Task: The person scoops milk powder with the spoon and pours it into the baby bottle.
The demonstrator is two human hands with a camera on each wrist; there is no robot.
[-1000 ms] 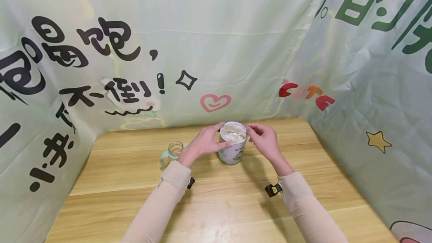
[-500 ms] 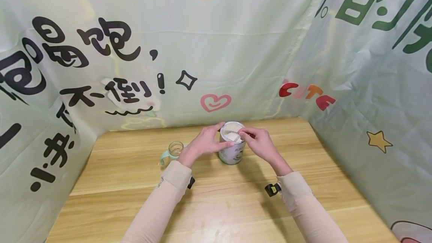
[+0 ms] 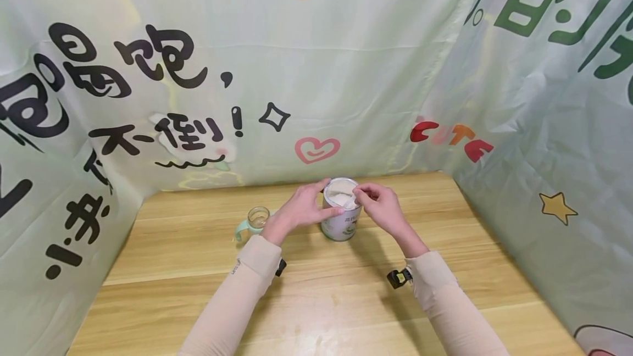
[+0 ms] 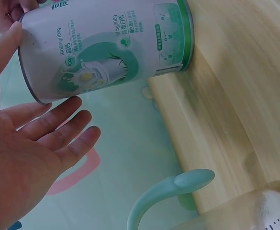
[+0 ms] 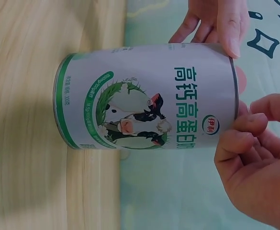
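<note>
A white milk powder can [image 3: 340,227] with a green band and a cow picture stands upright on the table, its top uncovered. Pale powder [image 3: 340,187] shows inside. My left hand [image 3: 303,206] holds the can near its rim, thumb at the front and fingers along the far side. At the right side of the rim, my right hand [image 3: 383,207] pinches a small translucent scoop [image 3: 350,201] between thumb and index finger. The scoop's bowl is over the powder, within the can's mouth. The right wrist view shows the can's front [image 5: 144,100] but not the scoop.
To the left of the can stands a clear bottle [image 3: 258,217] with measuring marks, no lid, and a mint-green handle [image 4: 151,194]. The wooden table [image 3: 316,301] ends at printed cloth curtains [image 3: 376,98] at the back and both sides.
My right hand has moved left with the scoop from the can's right rim over the powder, then slightly back right. The left hand keeps its hold on the can.
</note>
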